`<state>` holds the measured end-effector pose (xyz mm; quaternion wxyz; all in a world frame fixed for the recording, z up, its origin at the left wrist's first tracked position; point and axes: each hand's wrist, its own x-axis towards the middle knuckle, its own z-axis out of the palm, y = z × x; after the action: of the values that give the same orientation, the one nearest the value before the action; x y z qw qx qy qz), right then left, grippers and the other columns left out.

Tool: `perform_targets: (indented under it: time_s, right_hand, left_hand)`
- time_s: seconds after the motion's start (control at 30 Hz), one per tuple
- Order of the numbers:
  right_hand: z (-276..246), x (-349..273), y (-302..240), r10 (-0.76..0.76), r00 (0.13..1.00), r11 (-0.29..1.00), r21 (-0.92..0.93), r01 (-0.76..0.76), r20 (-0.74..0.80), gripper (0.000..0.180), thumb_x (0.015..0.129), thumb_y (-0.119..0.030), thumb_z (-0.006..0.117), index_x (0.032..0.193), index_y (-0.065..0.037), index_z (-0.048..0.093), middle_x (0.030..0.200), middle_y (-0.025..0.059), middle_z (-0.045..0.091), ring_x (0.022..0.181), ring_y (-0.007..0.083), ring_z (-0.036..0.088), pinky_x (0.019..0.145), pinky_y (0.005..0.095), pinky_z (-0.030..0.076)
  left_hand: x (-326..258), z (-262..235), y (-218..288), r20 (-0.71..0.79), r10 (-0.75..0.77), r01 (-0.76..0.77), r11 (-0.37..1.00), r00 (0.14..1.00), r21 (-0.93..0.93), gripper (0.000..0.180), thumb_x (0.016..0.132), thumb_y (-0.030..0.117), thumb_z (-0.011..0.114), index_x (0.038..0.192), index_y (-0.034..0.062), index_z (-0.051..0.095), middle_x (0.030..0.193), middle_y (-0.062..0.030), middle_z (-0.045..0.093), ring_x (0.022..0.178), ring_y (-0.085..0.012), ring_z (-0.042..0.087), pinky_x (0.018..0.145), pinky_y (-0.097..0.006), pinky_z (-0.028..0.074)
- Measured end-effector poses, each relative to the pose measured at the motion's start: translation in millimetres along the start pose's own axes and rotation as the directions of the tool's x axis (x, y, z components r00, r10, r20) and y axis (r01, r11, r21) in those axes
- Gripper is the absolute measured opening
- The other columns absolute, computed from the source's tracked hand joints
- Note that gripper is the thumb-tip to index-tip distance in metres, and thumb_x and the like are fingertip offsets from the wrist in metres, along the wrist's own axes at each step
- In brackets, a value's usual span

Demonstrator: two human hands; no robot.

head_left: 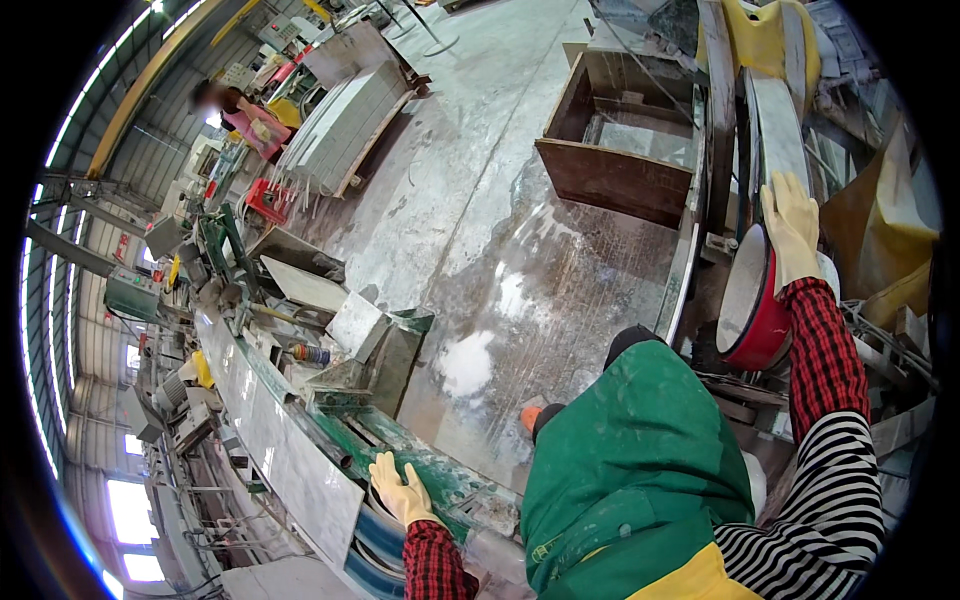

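My left hand, in a cream rubber glove, is over the green machine frame, fingers spread and nothing in them. Beside it lies a long grey-white marble slab on the machine's bed, its end close to my fingers. Out to the right, my right hand wears a matching glove. Its fingers stretch out flat over the near end of a pale stone strip; whether it presses on the strip I cannot tell. Just left of that wrist stands a red round tub with a whitish inside.
A brown open-topped box stands on the wet, white-stained floor ahead. Stone offcuts lean by the machine. Farther off, a stack of pale slabs sits near a person in pink. Yellow sheeting hangs at the right.
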<state>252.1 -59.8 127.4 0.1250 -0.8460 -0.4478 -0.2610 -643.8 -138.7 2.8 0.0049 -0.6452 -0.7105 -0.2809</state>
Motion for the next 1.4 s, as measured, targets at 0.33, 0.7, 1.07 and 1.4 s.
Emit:
perform_targets:
  time_s: [0.33,0.7,1.07,1.4]
  right_hand:
    - [-6.6,-10.3,-4.7,0.035,0.999,0.999,0.005,-0.035,0.027,0.05,0.11,-0.044,0.06,0.147,-0.012,0.066,0.149,0.0136,0.066,0.138,0.0332,0.062,0.113,0.0578,0.048]
    - [-10.4,-19.9,-5.0,0.033,0.997,0.999,-0.01,-0.032,0.064,0.051,0.112,-0.042,0.055,0.151,-0.01,0.062,0.156,0.0138,0.061,0.146,0.0331,0.057,0.115,0.0573,0.047]
    - [-7.2,-30.4,-3.7,0.046,0.997,0.997,0.063,-0.05,0.062,0.05,0.111,-0.043,0.06,0.15,-0.013,0.065,0.156,0.0121,0.062,0.148,0.0301,0.055,0.12,0.0564,0.042]
    - [-9.8,-42.8,-4.4,0.043,0.999,0.997,0.059,-0.044,0.028,0.048,0.109,-0.04,0.064,0.148,-0.013,0.068,0.156,0.0121,0.064,0.149,0.0307,0.055,0.121,0.0571,0.041]
  left_hand:
    - [1.2,1.0,15.1,-0.1,-0.101,0.075,0.969,0.99,-0.235,0.044,0.099,0.01,0.075,0.143,0.0065,0.068,0.153,-0.0181,0.066,0.151,-0.04,0.051,0.131,-0.05,0.033]
    - [3.2,-4.3,31.6,-0.084,-0.079,0.069,0.991,0.993,-0.113,0.045,0.097,0.008,0.077,0.141,0.0062,0.069,0.152,-0.0164,0.067,0.151,-0.0404,0.052,0.13,-0.05,0.034]
    - [1.2,2.3,21.0,-0.137,-0.054,0.03,0.985,0.989,-0.167,0.044,0.097,0.008,0.077,0.14,0.0064,0.07,0.151,-0.0161,0.068,0.15,-0.0402,0.052,0.13,-0.049,0.035]
    - [3.1,-3.1,32.0,-0.104,-0.113,0.083,0.963,0.988,-0.256,0.043,0.097,0.004,0.075,0.14,0.0052,0.069,0.153,-0.0152,0.065,0.154,-0.0386,0.048,0.131,-0.048,0.034]
